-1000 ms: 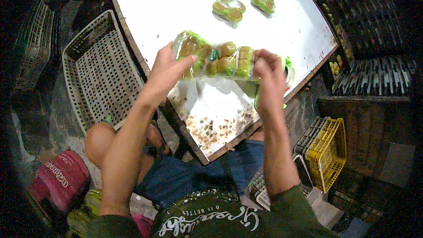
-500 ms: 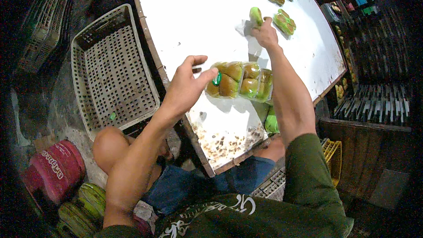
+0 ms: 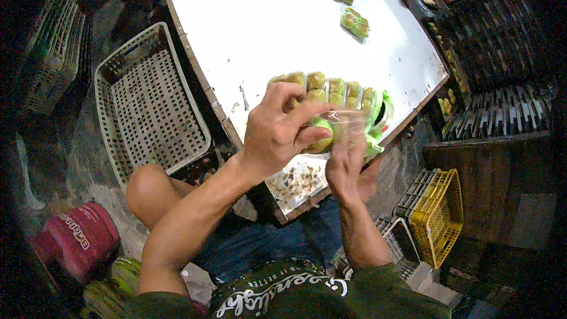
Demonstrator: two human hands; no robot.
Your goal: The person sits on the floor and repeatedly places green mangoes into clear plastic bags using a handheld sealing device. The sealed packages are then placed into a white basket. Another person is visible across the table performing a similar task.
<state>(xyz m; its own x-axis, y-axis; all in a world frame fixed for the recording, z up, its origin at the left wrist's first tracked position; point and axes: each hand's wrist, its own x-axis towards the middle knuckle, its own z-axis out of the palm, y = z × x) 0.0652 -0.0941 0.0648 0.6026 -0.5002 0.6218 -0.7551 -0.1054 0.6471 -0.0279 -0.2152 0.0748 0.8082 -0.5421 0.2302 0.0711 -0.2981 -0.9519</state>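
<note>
A wrapped bun pack (image 3: pixel 319 145), green and brown, lies at the fingertips of the left hand (image 3: pixel 280 124), to the right of its knuckles and just left of the right hand (image 3: pixel 348 147); the left hand is the nearer of the two to it. The left grip is narrow, thumb and forefinger bent around the pack, which shows between and below them; the right grip is blurred, so whether it is wide or holds the wrapper cannot be told. The pack is too covered for its long axis to be read. Just far of both hands, a row of wrapped buns (image 3: pixel 335 87) runs from left to right, its right end a little nearer, ending beside a bright green object (image 3: pixel 374 130) that hems the right hand on its right. The near corner of the tabletop (image 3: pixel 254 29), spotted with brown debris (image 3: pixel 298 183), comes just near of the hands, with its left edge left of the left wrist and its right edge beyond the green object. The broadest stretch of white surface lies on the far side of the row, reaching toward more packs (image 3: pixel 355 23) at far right. A grey crate (image 3: pixel 142 100) stands beyond the left edge, well apart from the hands.
</note>
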